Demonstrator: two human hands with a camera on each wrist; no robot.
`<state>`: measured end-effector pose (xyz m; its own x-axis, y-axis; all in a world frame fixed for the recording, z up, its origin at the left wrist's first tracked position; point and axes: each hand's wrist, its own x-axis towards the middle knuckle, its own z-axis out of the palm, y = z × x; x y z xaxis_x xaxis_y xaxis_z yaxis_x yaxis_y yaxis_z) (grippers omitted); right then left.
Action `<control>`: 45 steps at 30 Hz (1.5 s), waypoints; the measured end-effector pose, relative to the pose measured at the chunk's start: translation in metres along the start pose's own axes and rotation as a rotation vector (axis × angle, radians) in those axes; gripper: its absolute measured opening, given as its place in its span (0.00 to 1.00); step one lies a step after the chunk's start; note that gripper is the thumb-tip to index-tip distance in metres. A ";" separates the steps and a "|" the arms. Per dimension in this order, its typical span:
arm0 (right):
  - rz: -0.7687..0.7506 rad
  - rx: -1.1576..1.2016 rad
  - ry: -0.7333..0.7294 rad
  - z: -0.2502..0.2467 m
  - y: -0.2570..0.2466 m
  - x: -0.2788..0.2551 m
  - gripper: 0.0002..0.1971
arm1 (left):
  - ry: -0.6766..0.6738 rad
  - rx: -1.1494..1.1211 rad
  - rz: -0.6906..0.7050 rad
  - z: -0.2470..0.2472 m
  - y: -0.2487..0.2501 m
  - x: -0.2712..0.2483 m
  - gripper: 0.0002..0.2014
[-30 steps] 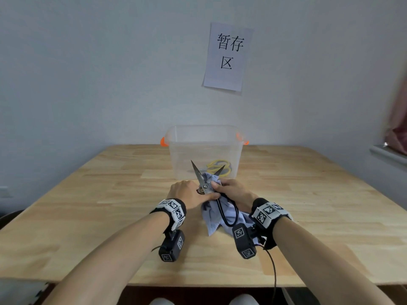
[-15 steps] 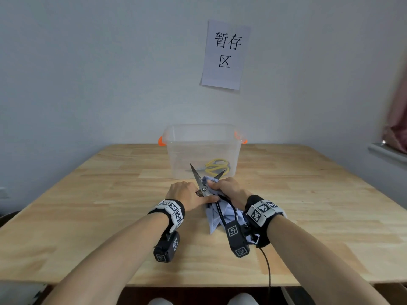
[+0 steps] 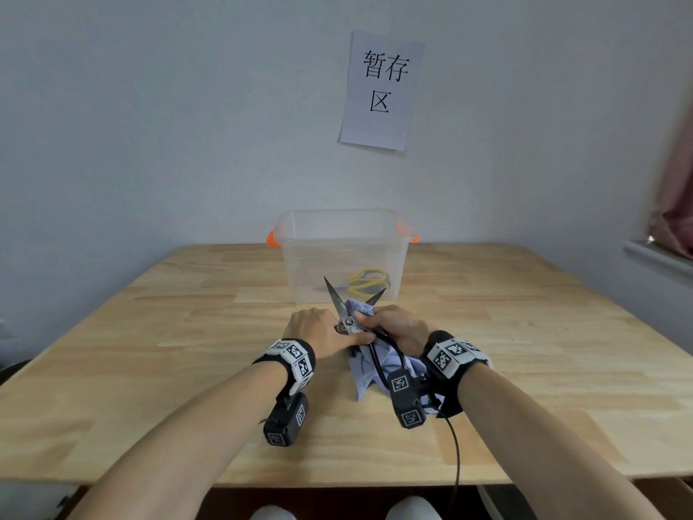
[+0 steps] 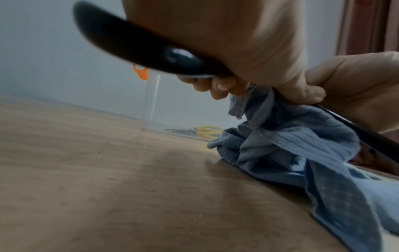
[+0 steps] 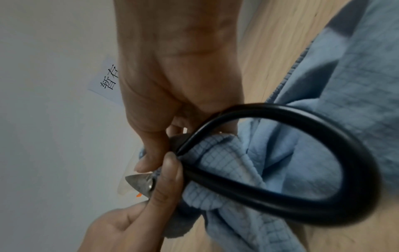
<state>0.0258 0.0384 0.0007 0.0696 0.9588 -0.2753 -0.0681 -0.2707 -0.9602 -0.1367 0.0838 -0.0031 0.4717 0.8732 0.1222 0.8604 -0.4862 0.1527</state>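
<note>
Black-handled scissors (image 3: 347, 313) stand over the wooden table (image 3: 187, 350) with their blades spread and pointing up and away. My left hand (image 3: 343, 332) grips them at the pivot and one handle loop (image 4: 134, 46); its thumb (image 5: 168, 179) lies by the pivot screw. My right hand (image 3: 369, 317) pinches a blue cloth (image 3: 365, 373) against the metal near the pivot, between the blades. The other handle loop (image 5: 323, 170) hangs below my right hand (image 5: 151, 163), and the cloth (image 5: 334, 85) trails through it onto the table.
A clear plastic bin (image 3: 343, 227) with orange latches stands just beyond the hands, holding yellow-handled scissors (image 3: 365, 281). A paper sign (image 3: 382, 91) hangs on the wall behind. A sill and a pink curtain (image 3: 675, 204) are at the far right.
My right wrist has drawn slightly left and closer to the scissors. Both hands keep the same hold and the blades stay spread.
</note>
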 end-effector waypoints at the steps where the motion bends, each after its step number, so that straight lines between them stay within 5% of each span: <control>1: -0.010 0.006 0.026 0.001 0.000 0.001 0.14 | 0.000 0.018 0.006 0.000 0.001 0.000 0.40; 3: -0.027 0.016 0.088 0.003 0.001 0.004 0.06 | 0.016 0.054 0.015 -0.001 0.002 -0.001 0.40; 19: -0.213 -0.071 0.420 0.009 0.016 0.015 0.15 | 0.078 0.119 0.029 0.005 0.012 0.000 0.42; 35: -0.208 -0.061 0.415 0.014 0.022 0.019 0.18 | 0.061 0.067 -0.010 0.001 0.005 -0.006 0.41; 40: -0.041 -0.065 0.286 0.013 0.011 0.017 0.16 | 0.059 0.029 -0.027 0.001 -0.001 -0.004 0.39; 43: 0.016 -0.061 0.209 0.009 0.012 0.020 0.35 | 0.046 0.016 -0.022 0.000 -0.002 -0.004 0.38; 45: 0.013 -0.042 0.186 0.008 0.011 0.019 0.31 | 0.040 0.005 -0.023 0.000 -0.002 -0.003 0.38</control>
<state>0.0185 0.0543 -0.0149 0.2519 0.9239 -0.2880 -0.0292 -0.2902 -0.9565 -0.1397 0.0826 -0.0037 0.4439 0.8820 0.1581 0.8719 -0.4658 0.1510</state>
